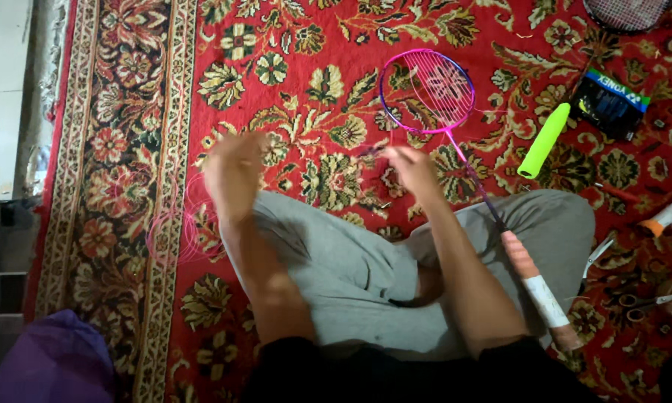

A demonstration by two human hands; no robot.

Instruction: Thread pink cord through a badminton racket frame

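The left hand (234,173) is raised above the left knee and motion-blurred; whether it is open or pinching a strand cannot be determined. The right hand (413,168) is closed in a pinch on thin pink string (173,224) just below the racket head. The badminton racket (455,142) lies across the right leg, its pink and purple head resting on the red patterned carpet (306,45) ahead of the knees, its wrapped handle pointing back toward the person's right hip.

Progress assessment: the head appears only partly strung. Vertical strands are visible across the frame, and the crosswise strands look incomplete, although the view is too small to confirm. A large loose coil of string lies on the carpet beside the left knee, which indicates much length remains to be threaded.

Surrounding items: a lime-green tube (543,140) and a dark packet (610,103) lie right of the racket head. Scissors (645,302) rest near the right knee. A second racket head (625,13) shows at the upper edge.
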